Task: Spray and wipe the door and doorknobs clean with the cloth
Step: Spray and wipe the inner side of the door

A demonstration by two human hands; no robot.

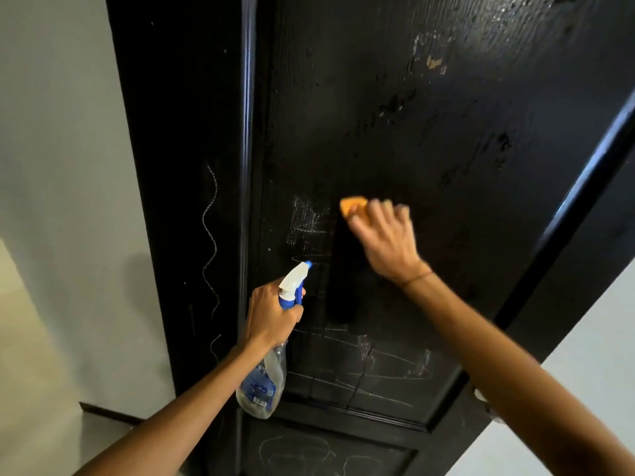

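Your right hand (385, 240) presses the orange cloth (354, 207) flat vs the black door (429, 139), mid panel, fingers (378, 209) curled over it & clamping it to the wood; hand is motion-blurred. Your left hand (271, 312) is wrapped tight round the neck of the spray bottle (264, 379), nozzle aimed at the door, just beside the panel's left edge.

Handling: cloth is soft, light, prob. damp — bunches easily, so keep your palm spread over it, not just the tips. Bottle is clear plastic, looks mostly empty, so light; hold at the neck under the trigger as you do now.

Surface: glossy black paint, wet streaks & smears up top, chalk-like white scribbles (309, 221) left of the cloth, lower on the panel & on the frame (192, 201). A dark wiped strip runs below the cloth. Likely slick where wet. Doorknob (481, 396) barely shows behind your right forearm. Pale walls (58, 132) both sides.
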